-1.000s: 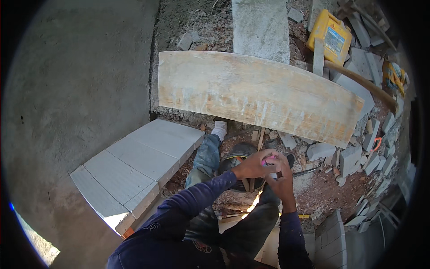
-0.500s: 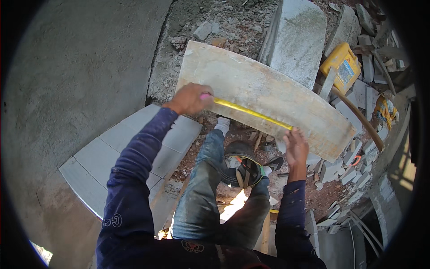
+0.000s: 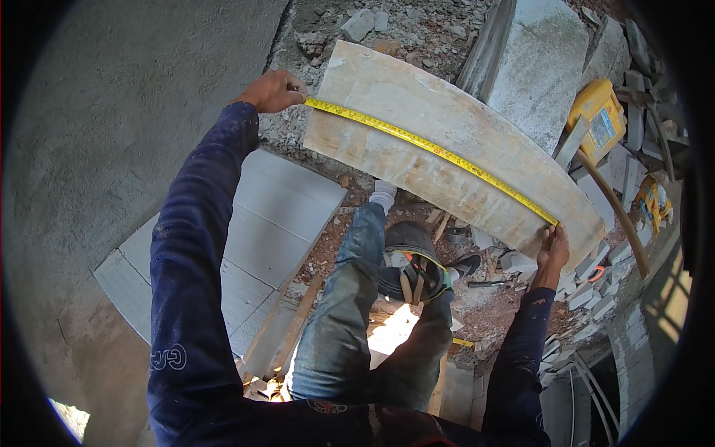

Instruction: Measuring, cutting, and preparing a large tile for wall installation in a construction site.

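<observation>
A yellow measuring tape point(image 3: 436, 150) spans a pale, stained board point(image 3: 462, 127) at a rubble-strewn building site, drawn out lengthwise between a person's two bare hands. The left hand point(image 3: 277, 91) has its fingers curled closed on the tape's end just outside the board's left edge; the right hand point(image 3: 553, 249) pinches the other end with its fingers nearly closed, short of the board's right edge. Whether the ribbon touches the wood along its middle cannot be told. A slack grip at either end could let the ribbon slip or spring back, and a sag or twist along so long a stretch could spoil the reading; a knock might shift the board. Room lies open on the left, over the grey concrete surface point(image 3: 134, 112). The right side is tighter, with broken blocks point(image 3: 585, 294) and a curved wooden pole point(image 3: 618, 212) near the board's end. Below the near edge, a black bucket point(image 3: 408, 237) of tools sits between the legs, leaving little space for a dropped arm.
</observation>
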A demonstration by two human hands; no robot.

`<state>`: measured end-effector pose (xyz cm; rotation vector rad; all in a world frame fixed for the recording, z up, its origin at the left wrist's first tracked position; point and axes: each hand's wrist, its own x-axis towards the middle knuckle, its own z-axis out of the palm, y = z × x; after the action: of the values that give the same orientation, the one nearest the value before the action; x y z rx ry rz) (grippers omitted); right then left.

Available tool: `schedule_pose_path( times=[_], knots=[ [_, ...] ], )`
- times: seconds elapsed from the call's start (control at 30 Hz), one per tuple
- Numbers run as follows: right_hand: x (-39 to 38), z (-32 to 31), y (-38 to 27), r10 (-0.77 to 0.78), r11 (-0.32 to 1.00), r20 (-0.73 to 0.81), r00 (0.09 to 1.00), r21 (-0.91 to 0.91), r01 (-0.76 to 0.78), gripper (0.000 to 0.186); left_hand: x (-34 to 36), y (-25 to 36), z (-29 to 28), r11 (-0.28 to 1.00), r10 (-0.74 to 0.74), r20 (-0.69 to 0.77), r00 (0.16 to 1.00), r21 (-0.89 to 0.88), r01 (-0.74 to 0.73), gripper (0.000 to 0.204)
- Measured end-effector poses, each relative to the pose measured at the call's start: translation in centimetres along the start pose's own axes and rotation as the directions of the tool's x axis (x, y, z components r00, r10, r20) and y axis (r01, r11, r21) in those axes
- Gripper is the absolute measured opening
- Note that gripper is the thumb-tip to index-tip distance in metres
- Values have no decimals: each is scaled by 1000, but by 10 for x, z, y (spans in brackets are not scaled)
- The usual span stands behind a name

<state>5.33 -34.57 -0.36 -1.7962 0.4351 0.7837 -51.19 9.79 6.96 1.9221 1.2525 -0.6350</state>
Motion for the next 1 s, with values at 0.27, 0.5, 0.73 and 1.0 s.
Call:
schedule_pose_path(
  times=[0.27, 0.5, 0.73, 1.0],
  knots=[
    [25, -21, 1, -33, 999, -33, 999, -22, 33, 25, 11, 2, 4, 999, 38, 5, 999, -26, -37, 27],
    [51, -54, 2, -45, 999, -22, 999, -6, 45, 22, 12, 9, 1, 1000, 15, 44, 999, -16, -15, 28],
    [56, -58, 2, -7, 1000, -31, 1000, 20, 8, 12, 18, 14, 1, 1000, 22, 60, 998, 7, -22, 29],
    [69, -74, -3, -11, 999, -189, 982, 43, 20, 16, 20, 5, -3, 999, 32, 45, 998, 5, -33, 29]
  ],
)
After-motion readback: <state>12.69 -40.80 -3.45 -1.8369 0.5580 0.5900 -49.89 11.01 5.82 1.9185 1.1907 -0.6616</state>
